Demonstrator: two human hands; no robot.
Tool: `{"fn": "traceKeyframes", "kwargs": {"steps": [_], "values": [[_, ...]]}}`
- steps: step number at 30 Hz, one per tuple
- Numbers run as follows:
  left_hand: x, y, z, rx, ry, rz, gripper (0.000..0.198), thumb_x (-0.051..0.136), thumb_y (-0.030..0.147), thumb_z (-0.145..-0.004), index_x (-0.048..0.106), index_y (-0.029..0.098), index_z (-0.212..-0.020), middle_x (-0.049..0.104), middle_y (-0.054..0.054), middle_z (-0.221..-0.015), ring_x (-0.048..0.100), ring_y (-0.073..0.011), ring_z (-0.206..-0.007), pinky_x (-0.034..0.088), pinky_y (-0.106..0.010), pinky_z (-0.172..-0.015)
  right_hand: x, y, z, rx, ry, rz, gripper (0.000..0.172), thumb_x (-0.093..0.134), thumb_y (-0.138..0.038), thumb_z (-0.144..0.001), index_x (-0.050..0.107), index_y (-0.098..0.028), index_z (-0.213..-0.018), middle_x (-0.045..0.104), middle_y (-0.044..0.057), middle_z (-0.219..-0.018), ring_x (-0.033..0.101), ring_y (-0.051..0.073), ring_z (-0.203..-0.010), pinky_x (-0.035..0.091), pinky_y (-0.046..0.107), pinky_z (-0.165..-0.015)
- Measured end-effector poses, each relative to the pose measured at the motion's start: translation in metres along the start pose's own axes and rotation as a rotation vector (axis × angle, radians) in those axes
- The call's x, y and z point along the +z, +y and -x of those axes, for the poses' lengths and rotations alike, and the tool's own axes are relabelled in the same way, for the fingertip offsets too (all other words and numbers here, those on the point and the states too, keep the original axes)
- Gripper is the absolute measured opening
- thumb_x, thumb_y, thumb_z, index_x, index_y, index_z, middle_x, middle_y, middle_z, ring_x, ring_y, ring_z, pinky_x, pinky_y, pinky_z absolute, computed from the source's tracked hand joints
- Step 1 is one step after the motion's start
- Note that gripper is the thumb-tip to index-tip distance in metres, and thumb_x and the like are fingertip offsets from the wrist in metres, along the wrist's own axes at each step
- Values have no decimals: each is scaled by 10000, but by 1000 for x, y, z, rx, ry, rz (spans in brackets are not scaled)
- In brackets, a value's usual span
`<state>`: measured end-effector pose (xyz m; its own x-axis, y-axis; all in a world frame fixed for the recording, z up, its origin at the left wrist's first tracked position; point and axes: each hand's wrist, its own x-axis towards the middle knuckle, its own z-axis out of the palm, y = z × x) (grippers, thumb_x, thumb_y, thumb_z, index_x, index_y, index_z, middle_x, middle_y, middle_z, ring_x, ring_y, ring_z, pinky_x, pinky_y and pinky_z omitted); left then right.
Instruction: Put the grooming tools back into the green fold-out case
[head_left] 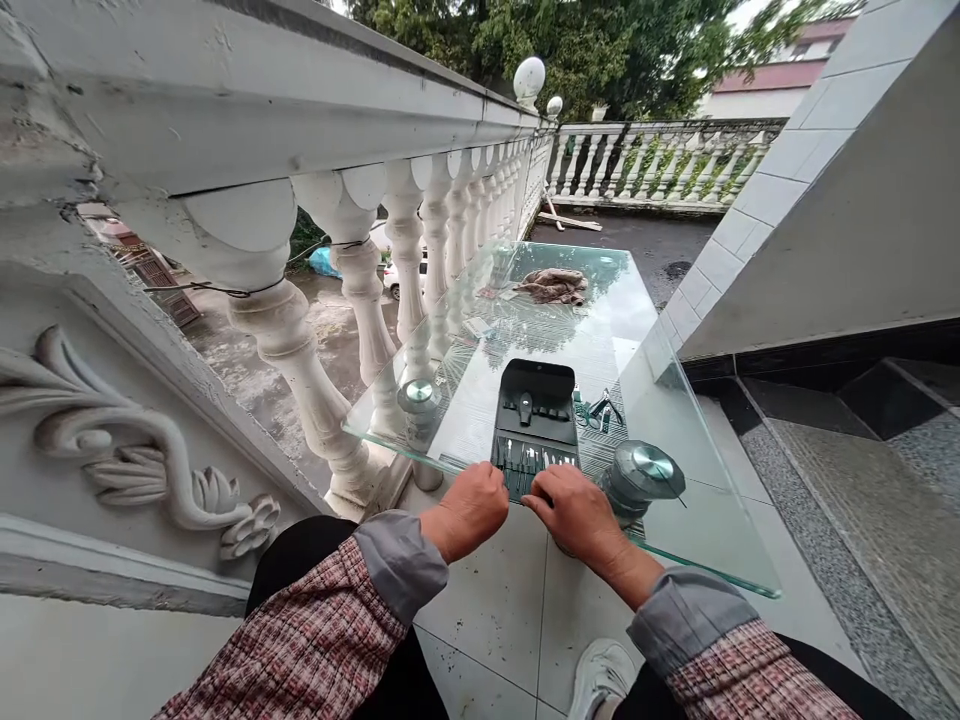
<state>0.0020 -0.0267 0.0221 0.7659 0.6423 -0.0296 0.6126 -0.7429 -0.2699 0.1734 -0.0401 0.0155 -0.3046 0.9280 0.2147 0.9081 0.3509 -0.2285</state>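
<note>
A black case (536, 425) lies unfolded on the glass table (637, 330), with a row of slim metal tools (529, 455) in its near part and a dark oval item (526, 408) in its upper part. My left hand (478, 508) is closed at the case's near left corner. At the near right corner, my right hand (576, 508) has its fingers curled together over the edge. What lies between the fingers of either hand is too small to make out. Right of the case are some small tools (604, 412), one with green handles.
A brown cloth (553, 286) lies on the table's far part. Round metal table supports (646, 475) show under the glass at right and left. A white balustrade (360, 300) runs along the left side; steps (862, 480) are at the right.
</note>
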Motion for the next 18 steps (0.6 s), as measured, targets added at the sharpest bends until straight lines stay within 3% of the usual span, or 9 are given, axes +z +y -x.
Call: {"fn": "traceKeyframes", "kwargs": {"steps": [7, 14, 16, 18], "values": [[0, 1, -1, -1, -15, 14, 118, 474, 17, -791, 564, 86, -759, 547, -114, -750, 509, -216, -733, 336, -297, -569, -1, -3, -3, 61, -26, 0, 170, 538, -274, -819, 527, -207, -663, 572, 36, -757, 483, 189, -781, 295, 278, -621], [-5, 2, 2, -10, -44, 10, 163, 444, 11, -823, 594, 75, -812, 582, -122, -817, 554, -218, -799, 435, -312, -621, -13, 10, -19, 226, 11, -213, 114, 513, -249, -802, 558, -223, -700, 606, 19, -787, 523, 184, -793, 347, 276, -667], [-6, 3, 3, -20, -59, -1, 133, 470, 101, -880, 594, 82, -922, 592, -110, -923, 570, -205, -860, 484, -324, -696, -16, 14, -26, 263, 26, -233, 122, 494, -243, -809, 565, -224, -712, 615, 20, -794, 533, 179, -778, 355, 275, -661], [-7, 3, 5, -38, -78, -16, 257, 513, 291, -912, 540, 123, -1104, 562, -85, -1090, 572, -186, -949, 509, -365, -810, -18, 16, -32, 283, 33, -227, 147, 470, -243, -823, 568, -221, -715, 620, 24, -793, 539, 172, -752, 358, 274, -647]]}}
